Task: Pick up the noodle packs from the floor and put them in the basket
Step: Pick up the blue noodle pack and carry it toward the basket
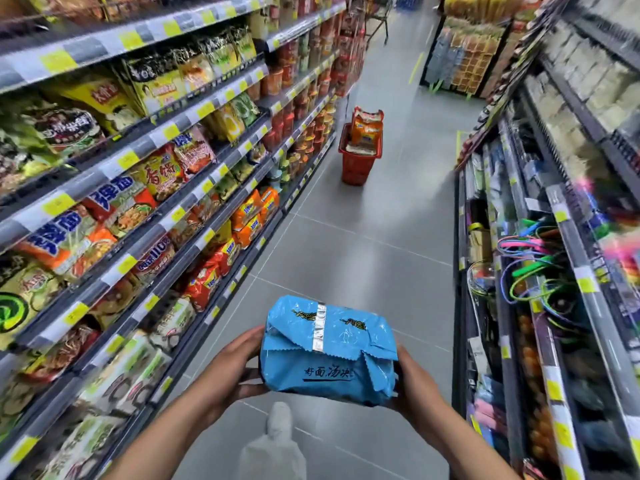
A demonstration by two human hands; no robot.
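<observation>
A blue multi-pack of noodles [327, 351] is held in front of me at waist height over the aisle floor. My left hand [232, 368] grips its left side, with the thumb and fingers curled round the edge. My right hand [414, 382] holds its right side the same way. Far ahead down the aisle a red shopping basket [356, 168] stands on the floor, with orange noodle packs [366, 128] sticking up out of it. The basket is several steps away from my hands.
Shelves of instant noodle bags and cups [145, 188] line the left side. Shelves with cables and small goods [540, 271] line the right. The grey tiled floor [363, 244] runs between them. My shoe and trouser leg [278, 441] show below the pack.
</observation>
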